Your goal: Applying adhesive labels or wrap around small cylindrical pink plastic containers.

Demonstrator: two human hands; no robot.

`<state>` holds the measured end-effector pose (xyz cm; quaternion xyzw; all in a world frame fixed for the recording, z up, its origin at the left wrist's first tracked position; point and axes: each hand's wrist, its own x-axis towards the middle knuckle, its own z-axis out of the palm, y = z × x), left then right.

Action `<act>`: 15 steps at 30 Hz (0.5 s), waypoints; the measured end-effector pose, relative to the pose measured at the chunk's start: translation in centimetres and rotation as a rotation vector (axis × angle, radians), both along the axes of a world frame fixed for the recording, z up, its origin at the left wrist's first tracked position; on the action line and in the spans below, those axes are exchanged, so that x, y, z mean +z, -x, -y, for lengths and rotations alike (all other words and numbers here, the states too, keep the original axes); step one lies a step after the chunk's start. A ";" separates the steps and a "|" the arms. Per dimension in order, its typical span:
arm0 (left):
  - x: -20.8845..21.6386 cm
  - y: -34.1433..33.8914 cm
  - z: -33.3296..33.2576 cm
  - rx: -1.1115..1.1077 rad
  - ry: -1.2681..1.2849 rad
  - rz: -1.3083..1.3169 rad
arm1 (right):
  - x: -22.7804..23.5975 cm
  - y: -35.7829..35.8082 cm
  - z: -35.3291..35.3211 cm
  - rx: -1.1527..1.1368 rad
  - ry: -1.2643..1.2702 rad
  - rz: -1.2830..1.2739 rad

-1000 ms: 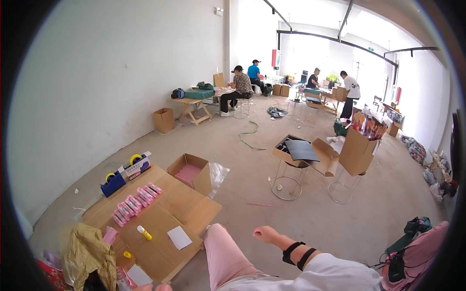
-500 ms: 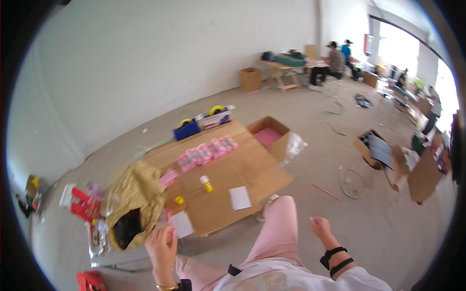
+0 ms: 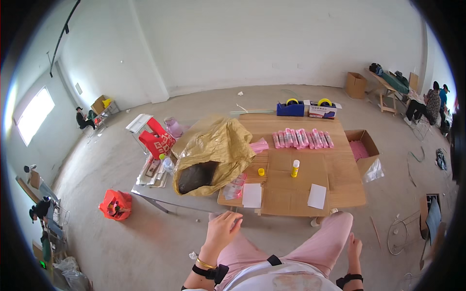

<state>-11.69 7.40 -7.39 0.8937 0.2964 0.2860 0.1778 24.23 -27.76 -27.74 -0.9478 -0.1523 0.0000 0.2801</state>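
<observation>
My left hand [image 3: 223, 230] hovers over my left thigh, just off the front edge of the wooden table [image 3: 347, 191], fingers loosely bent with nothing in them. By my right knee, my right hand [image 3: 355, 248] hangs with its fingers curled in, apparently on nothing. An upright glue stick [image 3: 295, 169] with a yellow body and white top stands on a flat cardboard sheet [image 3: 279, 191]. A yellow cap [image 3: 261, 171] lies to its left. One white paper stack [image 3: 252, 195] sits front left, another white paper [image 3: 317, 196] front right. Pink-wrapped packets [image 3: 303, 138] form a row behind.
A gold woven sack [image 3: 213, 145] gapes at the left, dark inside. Tape dispensers [image 3: 290, 107] stand at the back edge. A cardboard box [image 3: 366, 145] with pink contents is right of the table. An orange-red bag [image 3: 116, 204] rests on the floor. Other people [image 3: 432, 104] are farther off.
My view has swung left, bringing the left wall and window in. My left hand has drawn away from the sack's side to over my thigh. Things on the table look unmoved.
</observation>
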 end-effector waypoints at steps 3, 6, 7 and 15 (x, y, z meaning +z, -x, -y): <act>-0.3 -0.8 -0.2 -0.010 0.066 -0.016 | 1.9 0.1 0.2 0.042 0.056 -0.063; -1.4 -3.2 -0.4 -0.097 0.083 0.032 | 0.3 0.2 4.3 -0.020 0.003 -0.028; -2.0 -4.0 -0.3 -0.119 0.055 0.065 | -0.3 0.3 6.7 -0.002 -0.094 -0.008; -4.5 -2.2 -0.8 -0.033 0.073 -0.186 | 2.0 1.6 1.4 -0.084 0.203 -0.343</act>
